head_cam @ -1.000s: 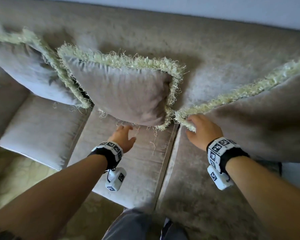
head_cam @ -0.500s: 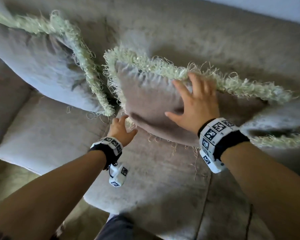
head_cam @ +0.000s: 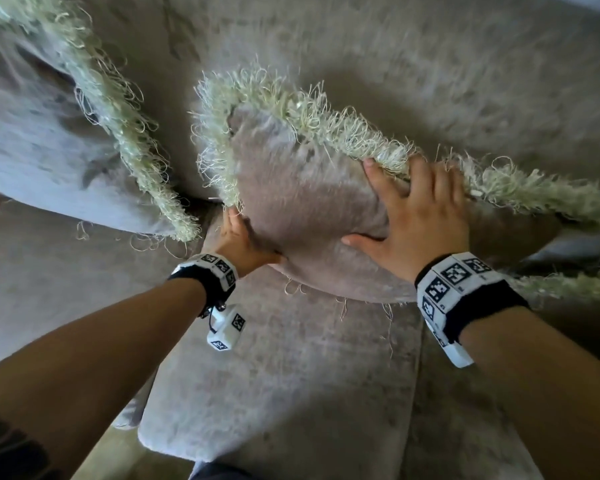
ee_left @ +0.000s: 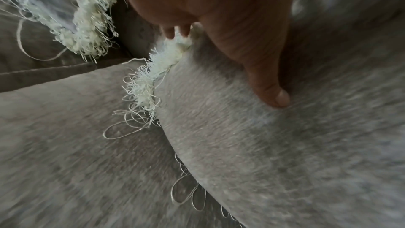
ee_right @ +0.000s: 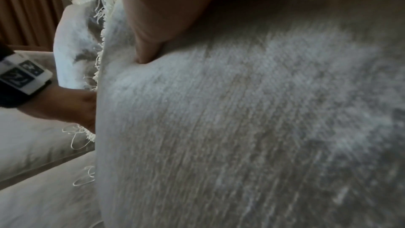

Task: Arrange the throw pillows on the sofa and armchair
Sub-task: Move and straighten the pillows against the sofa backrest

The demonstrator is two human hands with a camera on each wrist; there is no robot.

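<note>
Two hands on middle pillow (head_cam: 302, 202), against sofa (head_cam: 430, 81) back: left hand (head_cam: 243, 240) grips its lower-left corner, right hand (head_cam: 420, 216) spread flat on top edge. We'd press evenly, keeping it upright.

The right hand (ee_right: 166, 6) lies on a grey pillow (ee_right: 241, 127), thumb pressed into it. The left hand (ee_right: 65, 108) holds its fringed edge.

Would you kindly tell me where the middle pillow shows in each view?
Head: middle pillow at centre, between both hands.
Left wrist: fills the right half.
Right wrist: fills centre and right.
Shared landmark: its pale fringe.
</note>
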